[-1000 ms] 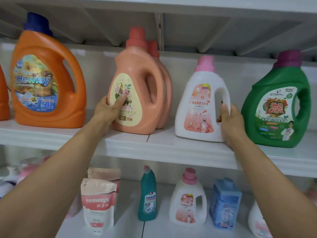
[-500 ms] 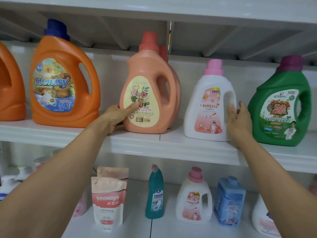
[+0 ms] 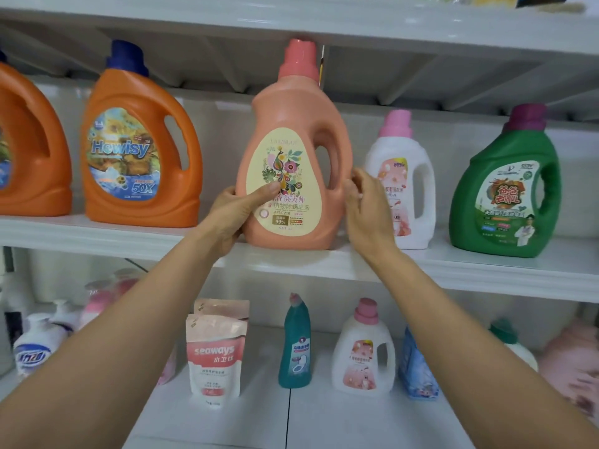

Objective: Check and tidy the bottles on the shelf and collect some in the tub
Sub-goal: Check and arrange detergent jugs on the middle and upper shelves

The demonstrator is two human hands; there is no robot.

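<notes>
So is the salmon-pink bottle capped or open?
Capped: the salmon-pink bottle, held by the left hand, has its pink cap on the neck.

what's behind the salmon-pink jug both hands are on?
Nothing can be seen directly behind the salmon-pink jug: its body covers that spot. Through its handle opening only pale shelf back wall shows. The left hand and right hand flank it.

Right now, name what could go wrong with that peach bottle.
The left hand grips only the low left side of the peach bottle; the right hand is open beside its handle, so it may tip. Its red cap sits close under the upper shelf and could knock it if lifted.
</notes>
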